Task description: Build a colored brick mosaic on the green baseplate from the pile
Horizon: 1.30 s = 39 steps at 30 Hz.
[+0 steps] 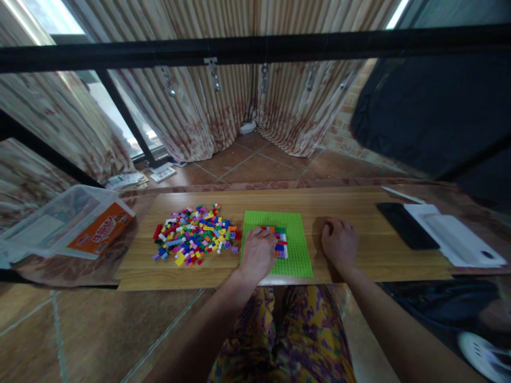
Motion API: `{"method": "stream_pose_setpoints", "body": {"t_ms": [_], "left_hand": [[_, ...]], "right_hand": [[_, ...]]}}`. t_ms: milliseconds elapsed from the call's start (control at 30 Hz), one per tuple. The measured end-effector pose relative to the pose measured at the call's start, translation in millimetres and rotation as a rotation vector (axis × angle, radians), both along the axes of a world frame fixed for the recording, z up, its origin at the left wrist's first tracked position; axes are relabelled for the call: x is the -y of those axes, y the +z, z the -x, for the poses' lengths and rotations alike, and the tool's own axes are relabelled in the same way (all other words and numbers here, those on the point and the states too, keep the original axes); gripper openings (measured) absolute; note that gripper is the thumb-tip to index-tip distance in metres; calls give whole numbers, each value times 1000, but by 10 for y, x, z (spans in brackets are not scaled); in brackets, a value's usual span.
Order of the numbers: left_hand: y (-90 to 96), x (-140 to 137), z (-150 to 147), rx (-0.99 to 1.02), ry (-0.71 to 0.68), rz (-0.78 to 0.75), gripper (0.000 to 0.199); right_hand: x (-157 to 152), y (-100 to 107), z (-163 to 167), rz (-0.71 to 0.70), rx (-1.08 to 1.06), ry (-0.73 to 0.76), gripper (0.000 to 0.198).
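A green studded baseplate (pixel 299 234) lies on the wooden tabletop in front of me. Coloured toy bricks (pixel 281 247), among them red, blue, white and purple ones, are fixed in rows near its middle. My left hand (pixel 258 250) is over the plate's left half, its fingers closed and bent down at the left side of these rows. It covers part of them, and whatever its fingertips pinch is hidden. To the right of the plate my right hand (pixel 339 243) rests on the table, fingers curled in, with nothing seen in them.
Many loose bricks (pixel 195 234) are heaped left of the baseplate. A clear plastic box (pixel 99 223) with an orange label stands beyond the table's left end. At the right end lie a dark flat object (pixel 407 226) and a white tray-like object (pixel 459 239). A black bar (pixel 255 50) crosses above.
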<state>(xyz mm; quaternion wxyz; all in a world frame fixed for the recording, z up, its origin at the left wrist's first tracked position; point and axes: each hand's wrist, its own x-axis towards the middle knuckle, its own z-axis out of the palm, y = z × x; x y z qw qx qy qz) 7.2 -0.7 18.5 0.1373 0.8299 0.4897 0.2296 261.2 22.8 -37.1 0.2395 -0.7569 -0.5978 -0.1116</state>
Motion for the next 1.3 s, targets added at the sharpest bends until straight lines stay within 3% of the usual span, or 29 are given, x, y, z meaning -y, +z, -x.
{"method": "stream_pose_setpoints", "body": {"t_ms": [700,900,1133,1300], "left_hand": [[-15,4,-27,-84,-1,-14,20],[102,-6,-44,-213,-35,16,18],[163,141,-167,-423,-90,-171,19],[98,242,-175,-430,55,-153,21]], "right_hand": [[3,0,-4,18,22,-2,34],[7,-4,-2,28,26,-16,34],[-6,-34,-33,14,76,-2,34],[-23,-86,-78,8,101,15,36]]}}
